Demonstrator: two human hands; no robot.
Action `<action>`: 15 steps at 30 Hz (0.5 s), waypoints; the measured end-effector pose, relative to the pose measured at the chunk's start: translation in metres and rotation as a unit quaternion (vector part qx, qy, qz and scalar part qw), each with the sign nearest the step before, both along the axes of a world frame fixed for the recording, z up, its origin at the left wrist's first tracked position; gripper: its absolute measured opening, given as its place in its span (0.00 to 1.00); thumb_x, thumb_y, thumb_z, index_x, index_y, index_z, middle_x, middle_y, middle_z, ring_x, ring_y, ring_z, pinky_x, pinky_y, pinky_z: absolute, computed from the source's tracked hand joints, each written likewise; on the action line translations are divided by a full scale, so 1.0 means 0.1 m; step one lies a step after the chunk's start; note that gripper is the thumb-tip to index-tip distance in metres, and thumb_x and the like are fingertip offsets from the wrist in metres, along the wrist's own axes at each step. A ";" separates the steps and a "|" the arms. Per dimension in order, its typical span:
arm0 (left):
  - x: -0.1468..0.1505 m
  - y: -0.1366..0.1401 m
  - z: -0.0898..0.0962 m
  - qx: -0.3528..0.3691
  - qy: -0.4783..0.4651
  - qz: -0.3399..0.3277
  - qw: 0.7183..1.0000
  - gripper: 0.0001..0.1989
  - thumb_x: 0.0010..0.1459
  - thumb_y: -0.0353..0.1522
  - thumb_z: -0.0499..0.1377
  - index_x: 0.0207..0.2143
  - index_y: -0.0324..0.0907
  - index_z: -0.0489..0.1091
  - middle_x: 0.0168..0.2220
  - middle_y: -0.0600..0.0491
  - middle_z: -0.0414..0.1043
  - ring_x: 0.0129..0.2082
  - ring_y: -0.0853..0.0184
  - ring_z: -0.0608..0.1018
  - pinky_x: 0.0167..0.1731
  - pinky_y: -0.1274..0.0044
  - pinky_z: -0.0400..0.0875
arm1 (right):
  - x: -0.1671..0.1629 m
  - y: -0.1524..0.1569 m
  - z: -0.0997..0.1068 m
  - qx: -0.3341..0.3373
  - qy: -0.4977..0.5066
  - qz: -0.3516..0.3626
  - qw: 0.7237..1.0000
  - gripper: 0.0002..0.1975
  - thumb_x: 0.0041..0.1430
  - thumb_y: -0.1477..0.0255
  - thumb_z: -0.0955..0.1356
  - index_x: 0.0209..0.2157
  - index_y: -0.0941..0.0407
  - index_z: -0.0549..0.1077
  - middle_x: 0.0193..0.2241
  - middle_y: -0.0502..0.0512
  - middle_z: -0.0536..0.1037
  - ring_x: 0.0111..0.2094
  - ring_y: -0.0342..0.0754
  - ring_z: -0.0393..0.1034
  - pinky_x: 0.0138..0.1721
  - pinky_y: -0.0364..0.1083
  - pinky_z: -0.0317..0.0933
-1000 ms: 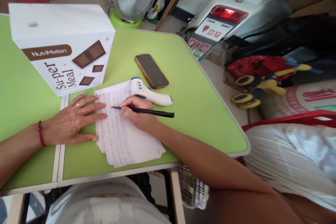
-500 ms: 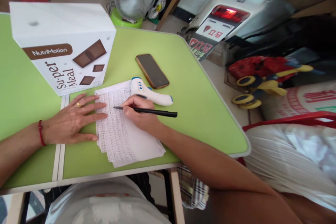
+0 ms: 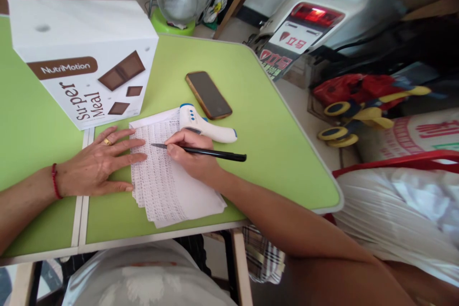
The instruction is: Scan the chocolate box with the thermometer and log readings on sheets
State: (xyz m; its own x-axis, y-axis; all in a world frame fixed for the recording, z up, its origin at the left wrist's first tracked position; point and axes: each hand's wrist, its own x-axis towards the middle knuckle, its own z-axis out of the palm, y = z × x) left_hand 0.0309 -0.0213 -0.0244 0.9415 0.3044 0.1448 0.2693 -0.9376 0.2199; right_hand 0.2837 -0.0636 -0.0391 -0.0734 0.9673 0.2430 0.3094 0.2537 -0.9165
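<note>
Pinches a slim black pen [image 3: 215,154] near its tip, between thumb and fingers of the right hand [image 3: 197,165], over white handwritten paper sheets [image 3: 197,201]; points it leftward, long axis nearly crosswise; rests the left hand [image 3: 98,165] spread on their edge.

Diffuse light is illuminating the papers [image 3: 161,177] and tabletop [image 3: 279,153]; the red tail lamp [image 3: 317,13] is glaring. The right background [image 3: 430,43] is lying dark; the printed sack [image 3: 423,134] is appearing blurred, stretched.

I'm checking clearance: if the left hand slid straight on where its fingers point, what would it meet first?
The left hand would likely meet the black pen first, at its tip, whose height over the papers is unclear.
</note>
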 end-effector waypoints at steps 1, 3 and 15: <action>0.00 0.00 0.00 -0.001 -0.001 -0.001 1.000 0.28 0.65 0.48 0.55 0.60 0.41 0.63 0.65 0.41 0.58 0.67 0.47 0.55 0.64 0.52 0.49 | 0.00 0.00 0.00 -0.004 -0.003 -0.001 1.000 0.04 0.52 0.71 0.66 0.27 0.55 0.72 0.20 0.47 0.72 0.21 0.40 0.63 0.22 0.42 0.59; 0.00 0.00 0.00 -0.004 -0.002 0.000 1.000 0.28 0.65 0.48 0.55 0.60 0.41 0.63 0.65 0.41 0.58 0.67 0.47 0.55 0.64 0.52 0.49 | -0.01 0.00 -0.01 -0.011 -0.008 -0.006 1.000 0.03 0.51 0.71 0.66 0.26 0.55 0.72 0.19 0.47 0.73 0.20 0.40 0.63 0.22 0.42 0.58; 0.01 -0.01 0.01 -0.004 -0.002 0.002 1.000 0.27 0.65 0.48 0.54 0.60 0.41 0.63 0.65 0.41 0.58 0.67 0.47 0.55 0.64 0.52 0.49 | -0.02 0.01 -0.06 -0.004 -0.017 0.012 1.000 0.04 0.52 0.71 0.66 0.27 0.56 0.73 0.21 0.47 0.72 0.21 0.39 0.61 0.24 0.42 0.58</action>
State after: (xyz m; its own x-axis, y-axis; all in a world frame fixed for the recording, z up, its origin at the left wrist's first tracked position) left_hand 0.0317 -0.0219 -0.0236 0.9399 0.3084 0.1465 0.2711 -0.9349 0.2288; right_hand 0.2816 -0.0628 -0.0455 -0.1045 0.9672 0.2314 0.3353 0.2533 -0.9074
